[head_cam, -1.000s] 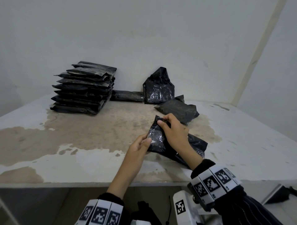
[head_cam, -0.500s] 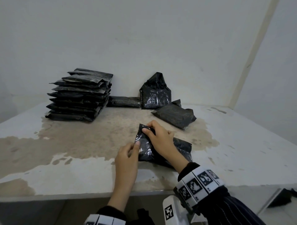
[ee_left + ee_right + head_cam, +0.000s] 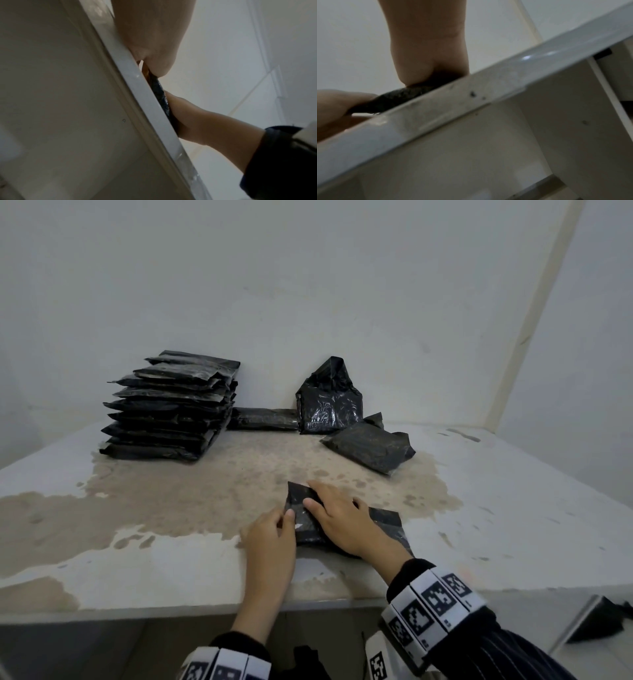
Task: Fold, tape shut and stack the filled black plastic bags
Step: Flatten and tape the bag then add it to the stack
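Pressure from your right hand point(image 3: 342, 518), fingers spread flat, keeps the filled black plastic bag point(image 3: 383, 522) down on the worn white bench point(image 3: 513, 508) near its front edge, so the fold cannot spring open. Your left hand point(image 3: 270, 532) pinches the bag's left edge in a closed grip, probably to set the tape. The finished stack of flat black bags point(image 3: 171, 409) waits at the back left.

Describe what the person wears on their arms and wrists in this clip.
Both hands are bare. The right arm has a dark pinstriped sleeve with a black cuff, over it a white wristband of black square tracking markers. The left wrist carries a similar marker band over a dark cuff.
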